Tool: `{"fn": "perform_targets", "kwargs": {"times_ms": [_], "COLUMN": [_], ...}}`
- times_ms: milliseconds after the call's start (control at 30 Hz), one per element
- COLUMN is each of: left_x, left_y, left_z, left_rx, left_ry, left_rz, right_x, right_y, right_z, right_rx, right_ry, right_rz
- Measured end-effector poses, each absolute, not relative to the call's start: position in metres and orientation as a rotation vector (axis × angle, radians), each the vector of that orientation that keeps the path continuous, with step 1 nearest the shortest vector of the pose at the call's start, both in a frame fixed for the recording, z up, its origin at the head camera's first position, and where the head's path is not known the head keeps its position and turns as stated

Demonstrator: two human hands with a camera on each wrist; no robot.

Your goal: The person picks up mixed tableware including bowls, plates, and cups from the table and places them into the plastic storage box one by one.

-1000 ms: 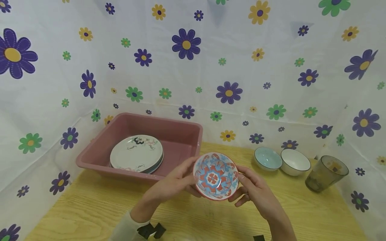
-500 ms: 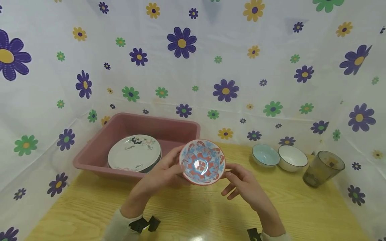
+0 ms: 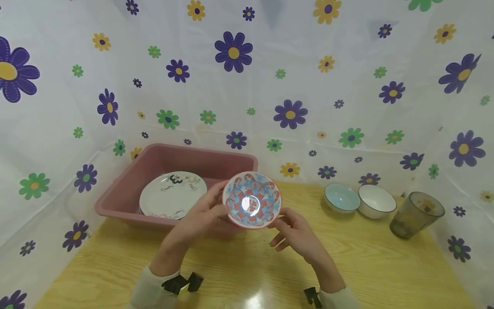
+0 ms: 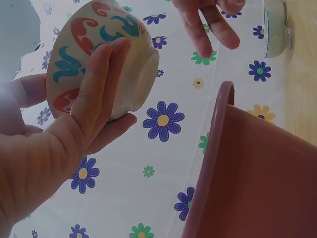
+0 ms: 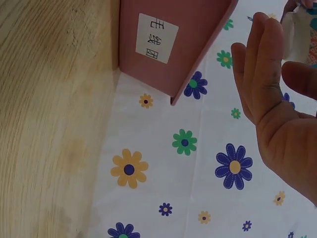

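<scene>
With the left hand (image 3: 201,214), grips a red-and-blue patterned bowl (image 3: 252,199) between thumb and fingers, holding it tilted in the air by the near right corner of the pink basin (image 3: 197,161). With the right hand (image 3: 299,237), reaches loosely extended fingers to the bowl's right edge; cannot tell whether touching. Farther right, on the wooden table (image 3: 335,253): pale blue bowl (image 3: 342,199), white bowl (image 3: 377,202), glass (image 3: 416,216).

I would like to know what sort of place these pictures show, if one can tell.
Probably a makeshift indoor work corner, though I cannot tell which room: flower-printed white sheeting hangs behind and beside a wooden table, on which stands a pink tub with a plate inside.
</scene>
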State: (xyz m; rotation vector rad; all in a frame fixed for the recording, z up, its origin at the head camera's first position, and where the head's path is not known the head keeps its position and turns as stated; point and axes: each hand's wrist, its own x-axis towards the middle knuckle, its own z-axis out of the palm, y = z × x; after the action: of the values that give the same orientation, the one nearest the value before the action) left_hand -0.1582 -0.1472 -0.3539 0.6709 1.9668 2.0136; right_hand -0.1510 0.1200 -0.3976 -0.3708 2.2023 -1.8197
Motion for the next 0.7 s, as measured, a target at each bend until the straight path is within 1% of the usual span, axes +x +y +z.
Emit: {"fn": "perform_targets", "kwargs": {"times_ms": [300, 700], "left_x": [-0.158, -0.159], "left_y": [-0.156, -0.166], "left_z": [-0.348, -0.345], "left_rx": [0.659, 0.677], "left_ry": [1.998, 1.992], "left_rz": [2.025, 2.05], "right_x": [-0.156, -0.169], "right_y": [0.1, 0.076], "right_z": [-0.4, -0.407], "right_rx": [-0.354, -0.276], "right_ry": [2.232, 2.453], "right_rz": [-1.814, -1.725]}}
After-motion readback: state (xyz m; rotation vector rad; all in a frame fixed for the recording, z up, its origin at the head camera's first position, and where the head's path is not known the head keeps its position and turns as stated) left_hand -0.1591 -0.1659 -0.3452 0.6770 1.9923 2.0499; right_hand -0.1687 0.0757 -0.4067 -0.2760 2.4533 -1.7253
